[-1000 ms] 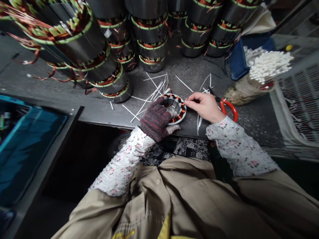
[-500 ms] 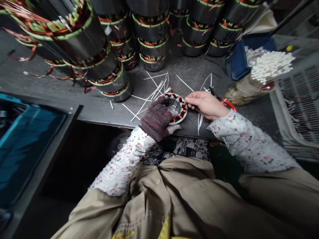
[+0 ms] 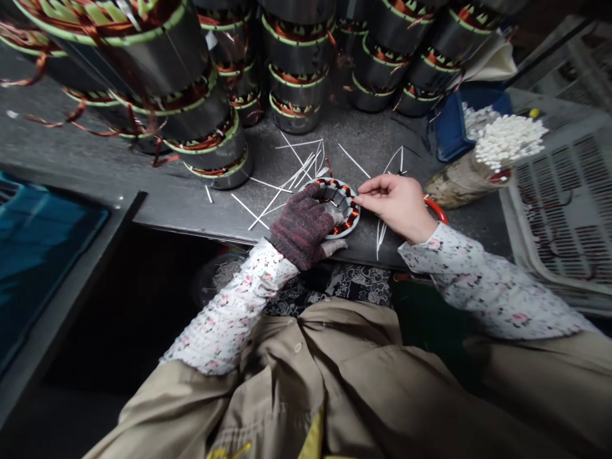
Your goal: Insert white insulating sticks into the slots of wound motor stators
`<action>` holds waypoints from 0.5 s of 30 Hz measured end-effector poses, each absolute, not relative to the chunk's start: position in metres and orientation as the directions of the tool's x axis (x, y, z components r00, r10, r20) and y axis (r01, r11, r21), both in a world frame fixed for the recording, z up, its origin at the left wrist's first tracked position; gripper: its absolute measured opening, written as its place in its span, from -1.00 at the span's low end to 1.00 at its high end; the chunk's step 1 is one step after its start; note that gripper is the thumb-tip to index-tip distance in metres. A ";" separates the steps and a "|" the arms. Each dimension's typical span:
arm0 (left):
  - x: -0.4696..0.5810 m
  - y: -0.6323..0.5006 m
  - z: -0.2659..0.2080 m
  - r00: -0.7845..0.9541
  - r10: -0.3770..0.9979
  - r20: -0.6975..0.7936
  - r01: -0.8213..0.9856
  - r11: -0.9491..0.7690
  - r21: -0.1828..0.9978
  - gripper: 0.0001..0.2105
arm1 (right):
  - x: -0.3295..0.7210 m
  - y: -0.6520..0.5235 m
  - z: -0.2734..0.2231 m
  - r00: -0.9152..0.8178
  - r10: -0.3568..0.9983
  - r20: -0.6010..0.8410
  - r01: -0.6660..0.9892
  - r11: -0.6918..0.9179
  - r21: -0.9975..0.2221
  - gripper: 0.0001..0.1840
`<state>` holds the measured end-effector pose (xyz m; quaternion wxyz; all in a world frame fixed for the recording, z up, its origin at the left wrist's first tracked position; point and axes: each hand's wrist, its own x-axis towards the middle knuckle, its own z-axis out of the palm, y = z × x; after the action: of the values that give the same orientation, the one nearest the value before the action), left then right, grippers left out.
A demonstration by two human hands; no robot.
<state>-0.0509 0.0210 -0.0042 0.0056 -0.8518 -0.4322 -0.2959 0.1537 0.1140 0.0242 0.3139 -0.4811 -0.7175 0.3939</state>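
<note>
My left hand [image 3: 305, 228], in a dark knitted glove with bare or pale-covered fingertips, grips a small ring-shaped motor stator [image 3: 352, 218] at the bench's front edge. Copper coils and a pale rim show around the stator's opening. At its right side is my bare right hand [image 3: 399, 205], thumb and forefinger pinched together close against the rim. Whatever lies between those fingertips is too small to make out. Thin white strips [image 3: 302, 171] lie scattered behind and left of the stator, and a few more strips [image 3: 381, 237] lie under my right hand.
Stacked larger stators [image 3: 299, 76] with copper windings line the back and left. To the right stand a bundle of white sticks [image 3: 509, 137], a blue bin [image 3: 447, 131] and a pale slatted crate [image 3: 564, 210]. A red tool handle [image 3: 437, 209] lies behind my right wrist. A teal crate [image 3: 43, 255] sits left.
My right hand's fingers have straightened somewhat, still pinched at the stator's right rim. My left hand keeps its grip on the stator. The camera view has shifted slightly.
</note>
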 end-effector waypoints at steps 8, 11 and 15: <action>-0.050 0.020 0.001 0.478 0.786 0.392 0.773 -0.588 0.236 -0.59 | 0.152 0.118 0.026 -0.331 0.942 -0.055 0.372 0.077 -0.925 -0.71; -0.050 0.021 -0.001 0.473 0.784 0.402 0.773 -0.588 0.238 -0.58 | 0.153 0.117 0.022 -0.309 0.947 -0.094 0.305 0.005 -0.952 -0.69; -0.051 0.021 -0.003 0.485 0.769 0.417 0.773 -0.600 0.205 -0.58 | 0.155 0.117 0.017 -0.329 0.940 -0.094 0.347 0.028 -0.938 -0.75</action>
<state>-0.0507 0.0209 -0.0034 0.0051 -0.8617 -0.4474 -0.2394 0.1547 0.1168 0.0174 0.3015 -0.4945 -0.6503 0.4916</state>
